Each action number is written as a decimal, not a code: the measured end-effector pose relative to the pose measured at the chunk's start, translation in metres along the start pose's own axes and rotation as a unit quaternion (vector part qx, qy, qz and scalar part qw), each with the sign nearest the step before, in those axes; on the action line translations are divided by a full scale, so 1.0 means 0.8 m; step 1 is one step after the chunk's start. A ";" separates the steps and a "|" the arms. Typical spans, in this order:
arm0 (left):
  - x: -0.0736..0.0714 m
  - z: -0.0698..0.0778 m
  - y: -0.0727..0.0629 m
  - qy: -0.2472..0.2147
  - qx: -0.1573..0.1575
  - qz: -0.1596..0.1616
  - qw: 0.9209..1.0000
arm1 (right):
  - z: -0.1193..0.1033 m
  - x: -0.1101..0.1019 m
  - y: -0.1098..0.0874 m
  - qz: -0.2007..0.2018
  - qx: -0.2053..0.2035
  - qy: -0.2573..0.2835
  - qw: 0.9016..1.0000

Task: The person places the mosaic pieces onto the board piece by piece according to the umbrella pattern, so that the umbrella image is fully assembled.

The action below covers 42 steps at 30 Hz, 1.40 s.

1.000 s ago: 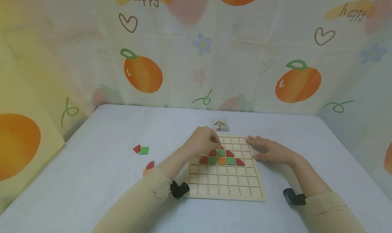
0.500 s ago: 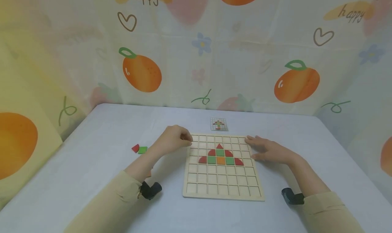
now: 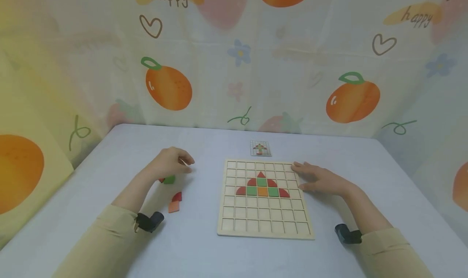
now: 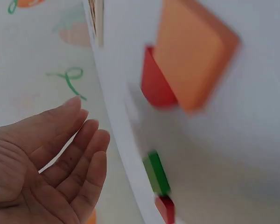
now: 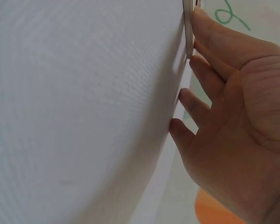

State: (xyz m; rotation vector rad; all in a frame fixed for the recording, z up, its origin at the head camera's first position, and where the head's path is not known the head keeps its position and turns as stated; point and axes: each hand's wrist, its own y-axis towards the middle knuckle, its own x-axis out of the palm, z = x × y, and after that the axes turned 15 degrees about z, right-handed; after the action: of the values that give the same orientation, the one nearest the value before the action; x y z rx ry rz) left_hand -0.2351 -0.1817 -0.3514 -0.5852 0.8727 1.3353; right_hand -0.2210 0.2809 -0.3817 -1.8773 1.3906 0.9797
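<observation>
My left hand (image 3: 172, 163) hovers over the table's left side, fingers loosely bent with nothing between them. Close under it lie a green square tile (image 3: 169, 179) and a red tile (image 4: 165, 208), partly hidden by the hand in the head view. Nearer to me are a red curved tile (image 3: 177, 196) and an orange square tile (image 3: 174, 206), which meet at their edges. My right hand (image 3: 321, 179) rests at the right edge of the wooden grid board (image 3: 263, 225), fingertips touching it. Red, green and orange tiles form a stepped peak on the board, topped by a red triangle (image 3: 261, 174).
Behind the board lies a small pattern card (image 3: 260, 148) with a tile figure on a grid. A printed cloth (image 3: 219, 67) hangs behind the white table (image 3: 204, 249). Each wrist carries a black camera (image 3: 150, 221).
My left hand has moved left from the board's peak, past its left edge, to above the loose tiles. The red triangle stays at the top of the figure. My right hand keeps its place.
</observation>
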 end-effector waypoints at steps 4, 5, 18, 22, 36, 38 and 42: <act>-0.011 -0.021 -0.001 0.018 -0.014 -0.013 1.000 | 0.000 0.000 0.000 0.000 -0.001 0.000 1.000; -0.013 -0.025 -0.002 0.018 -0.018 -0.019 0.999 | 0.000 0.000 -0.001 0.000 -0.002 0.000 1.000; -0.023 -0.063 -0.007 -0.005 -0.044 -0.068 0.997 | 0.002 -0.001 -0.001 0.000 -0.011 0.002 1.000; -0.022 -0.063 -0.007 0.007 -0.053 -0.074 0.996 | 0.001 -0.001 -0.001 0.000 -0.007 0.000 1.000; -0.024 -0.064 -0.010 0.040 -0.036 -0.063 0.997 | -0.002 0.000 0.000 0.000 -0.001 0.000 1.000; -0.024 -0.064 -0.010 0.041 -0.034 -0.061 0.997 | -0.001 0.000 0.000 -0.001 -0.002 0.002 1.000; -0.024 -0.064 -0.010 0.043 -0.031 -0.058 0.997 | 0.001 -0.001 0.000 -0.001 -0.002 0.002 1.000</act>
State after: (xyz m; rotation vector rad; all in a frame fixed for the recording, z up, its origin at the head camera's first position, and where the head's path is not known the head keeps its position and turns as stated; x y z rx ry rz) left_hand -0.2381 -0.2345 -0.3657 -0.7356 0.8568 1.2419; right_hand -0.2209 0.2816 -0.3816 -1.8854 1.3901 0.9787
